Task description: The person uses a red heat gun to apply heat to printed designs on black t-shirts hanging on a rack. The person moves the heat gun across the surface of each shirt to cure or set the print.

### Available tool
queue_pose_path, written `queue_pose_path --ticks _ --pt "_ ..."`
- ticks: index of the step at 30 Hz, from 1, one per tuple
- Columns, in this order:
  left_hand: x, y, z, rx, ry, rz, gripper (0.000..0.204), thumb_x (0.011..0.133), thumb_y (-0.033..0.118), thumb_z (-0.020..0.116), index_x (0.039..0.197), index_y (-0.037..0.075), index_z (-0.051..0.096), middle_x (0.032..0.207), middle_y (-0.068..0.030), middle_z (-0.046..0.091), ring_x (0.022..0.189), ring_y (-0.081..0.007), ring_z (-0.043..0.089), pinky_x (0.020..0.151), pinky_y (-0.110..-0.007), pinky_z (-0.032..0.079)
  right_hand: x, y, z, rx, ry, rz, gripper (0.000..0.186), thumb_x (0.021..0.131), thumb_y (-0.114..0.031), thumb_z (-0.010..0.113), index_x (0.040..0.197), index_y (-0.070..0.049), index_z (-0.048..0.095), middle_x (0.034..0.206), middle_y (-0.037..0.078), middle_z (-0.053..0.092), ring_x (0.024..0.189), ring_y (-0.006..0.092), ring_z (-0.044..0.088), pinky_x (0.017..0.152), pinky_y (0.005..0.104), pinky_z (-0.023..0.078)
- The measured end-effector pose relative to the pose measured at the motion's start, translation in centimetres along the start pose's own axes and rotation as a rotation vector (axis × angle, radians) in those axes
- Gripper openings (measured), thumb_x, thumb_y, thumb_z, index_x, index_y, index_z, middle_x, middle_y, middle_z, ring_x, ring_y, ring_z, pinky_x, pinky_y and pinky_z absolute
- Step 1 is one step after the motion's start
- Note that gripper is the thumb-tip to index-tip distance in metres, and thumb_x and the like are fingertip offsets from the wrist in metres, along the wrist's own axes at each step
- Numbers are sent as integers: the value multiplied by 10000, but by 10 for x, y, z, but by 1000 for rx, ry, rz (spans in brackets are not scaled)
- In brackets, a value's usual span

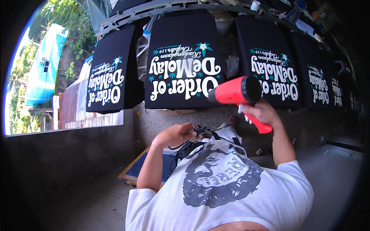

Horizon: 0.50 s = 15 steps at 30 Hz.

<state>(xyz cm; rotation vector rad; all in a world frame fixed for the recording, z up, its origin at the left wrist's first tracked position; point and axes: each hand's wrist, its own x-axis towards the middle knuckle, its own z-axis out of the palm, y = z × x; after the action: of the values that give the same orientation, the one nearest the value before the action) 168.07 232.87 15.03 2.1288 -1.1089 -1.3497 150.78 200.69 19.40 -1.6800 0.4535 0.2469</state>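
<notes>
My right hand [260, 112] is closed around the handle of a red hair dryer [230, 91]. Its black nozzle points left, over the lower edge of a black T-shirt [181, 34] with white and teal print. In front of my body, my left hand [174, 135] has its fingers bent around a black cord [201, 131]; loops of it hang by my waist. Another printed black T-shirt [266, 40] lies beyond the dryer, partly covered by it. To the left is a third black T-shirt [111, 46] with the same print.
More printed black shirts [314, 57] continue along the row to the right. A metal rail [127, 24] runs behind them, with a white container [255, 5] on it. A blue panel in a wooden frame [140, 165] lies low by my left arm. An opening to outdoors is at left.
</notes>
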Motion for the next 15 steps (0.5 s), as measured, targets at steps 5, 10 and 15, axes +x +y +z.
queue_pose_path --ticks 5,10,15 --pt "-2 -19 -3 6 -35 59 456 1051 471 612 1159 29 639 953 -202 715 908 -376 683 807 -447 511 4 5 12 -2 179 -2 301 986 -265 697 1150 -17 650 847 51 666 631 125 640 551 297 539" --pt "10 -18 -7 -15 -93 88 459 1046 485 609 1163 42 637 924 -195 702 899 -372 678 795 -446 507 -1 -1 18 88 -38 28 331 991 -293 705 1179 -25 654 873 56 680 650 127 649 556 290 538" --pt "14 -6 -17 -24 -99 52 464 1044 488 611 1178 44 630 947 -203 711 907 -377 682 805 -454 510 36 12 14 57 283 -36 323 1002 -313 693 1163 -36 660 865 47 675 643 117 644 557 283 531"
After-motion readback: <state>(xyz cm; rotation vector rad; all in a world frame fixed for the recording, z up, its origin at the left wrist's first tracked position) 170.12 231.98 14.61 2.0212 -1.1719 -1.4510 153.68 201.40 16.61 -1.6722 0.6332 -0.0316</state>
